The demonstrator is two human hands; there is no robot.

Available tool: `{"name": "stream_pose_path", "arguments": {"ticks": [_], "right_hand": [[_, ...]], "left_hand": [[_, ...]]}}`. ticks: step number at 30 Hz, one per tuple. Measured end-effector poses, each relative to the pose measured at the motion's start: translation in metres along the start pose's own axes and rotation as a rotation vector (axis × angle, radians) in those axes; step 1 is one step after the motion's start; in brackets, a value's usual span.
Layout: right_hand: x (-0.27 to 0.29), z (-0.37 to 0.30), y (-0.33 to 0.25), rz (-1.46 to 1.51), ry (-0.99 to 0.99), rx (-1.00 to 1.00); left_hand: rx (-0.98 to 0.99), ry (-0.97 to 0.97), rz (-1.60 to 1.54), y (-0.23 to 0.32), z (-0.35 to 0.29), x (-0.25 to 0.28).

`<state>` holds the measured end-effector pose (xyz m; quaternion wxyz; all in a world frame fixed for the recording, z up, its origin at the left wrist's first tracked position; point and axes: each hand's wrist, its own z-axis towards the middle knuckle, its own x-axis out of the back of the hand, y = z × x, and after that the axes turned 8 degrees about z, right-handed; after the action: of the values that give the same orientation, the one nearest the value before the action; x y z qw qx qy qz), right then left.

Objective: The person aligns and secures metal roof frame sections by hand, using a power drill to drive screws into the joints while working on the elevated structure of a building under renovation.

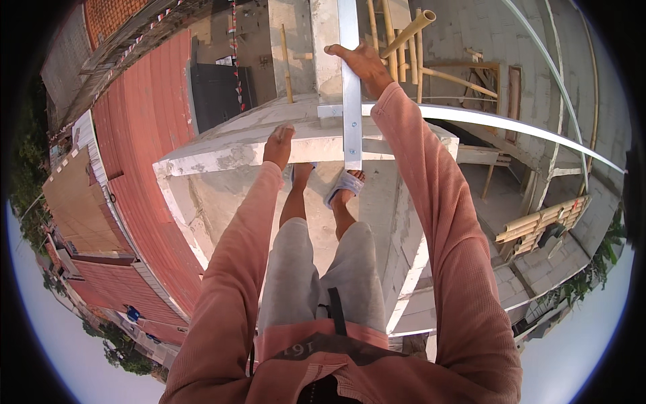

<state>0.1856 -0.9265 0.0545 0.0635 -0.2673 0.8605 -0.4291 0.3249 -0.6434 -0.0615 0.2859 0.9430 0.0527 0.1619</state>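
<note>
My right hand [367,66] is closed over a silvery metal beam [351,128], its thumb across the top face. That beam runs away from me over the concrete wall, and its near end, with a few bolts or screws, juts past the wall's edge. It crosses a second long metal beam [498,121] that stretches off to the right. My left hand [279,144] grips the rim of the rough white concrete wall [229,153], left of the beam, with its fingers bent over the top. Both sandaled feet stand just inside the wall, one sandal [345,185] in plain sight.
Bamboo poles [407,34] rise beyond my right hand. A stack of bamboo [542,219] lies lower on the right, near unfinished block walls. Left of the wall, the drop falls to a red metal roof [145,141]. A concrete column [326,47] stands ahead.
</note>
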Motion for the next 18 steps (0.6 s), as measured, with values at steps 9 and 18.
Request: {"name": "stream_pose_path", "arguments": {"ticks": [9, 18], "right_hand": [[-0.056, 0.067, 0.034, 0.068, -0.177, 0.108], [-0.035, 0.109, 0.031, -0.401, -0.342, 0.936]], "left_hand": [[-0.289, 0.061, -0.345, 0.027, 0.027, -0.04], [-0.603, 0.085, 0.252, -0.014, 0.077, -0.053]]}}
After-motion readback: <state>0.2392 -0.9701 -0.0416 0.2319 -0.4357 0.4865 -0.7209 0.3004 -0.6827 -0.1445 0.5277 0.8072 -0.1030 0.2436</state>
